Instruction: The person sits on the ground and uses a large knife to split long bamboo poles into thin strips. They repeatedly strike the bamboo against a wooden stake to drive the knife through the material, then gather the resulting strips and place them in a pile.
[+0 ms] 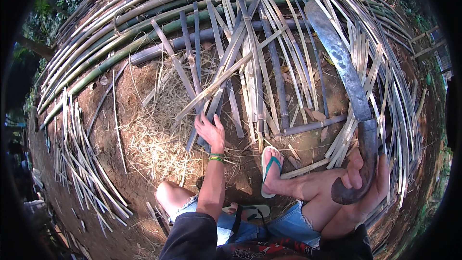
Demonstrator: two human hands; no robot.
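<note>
My right hand (356, 173) is wrapped round the dark curved handle of a machete (339, 53). Its long, broad, stained blade points up and away from me, above the bamboo strips on the right. With fingers apart, my left hand (210, 132) rests at the near ends of some crossed split bamboo strips (231, 65) ahead of me. The fingers touch or lie just over a dark strip, and no firm hold shows. Beneath the strips lies a pile of pale shavings (163, 115).
Long bamboo poles (159, 9) curve across the far side. More strips lie in a bundle (86, 159) at left and in a dense pile (385, 86) at right. A short dark bamboo piece (315, 125) lies beyond my sandalled foot (272, 171). The ground is bare soil.
</note>
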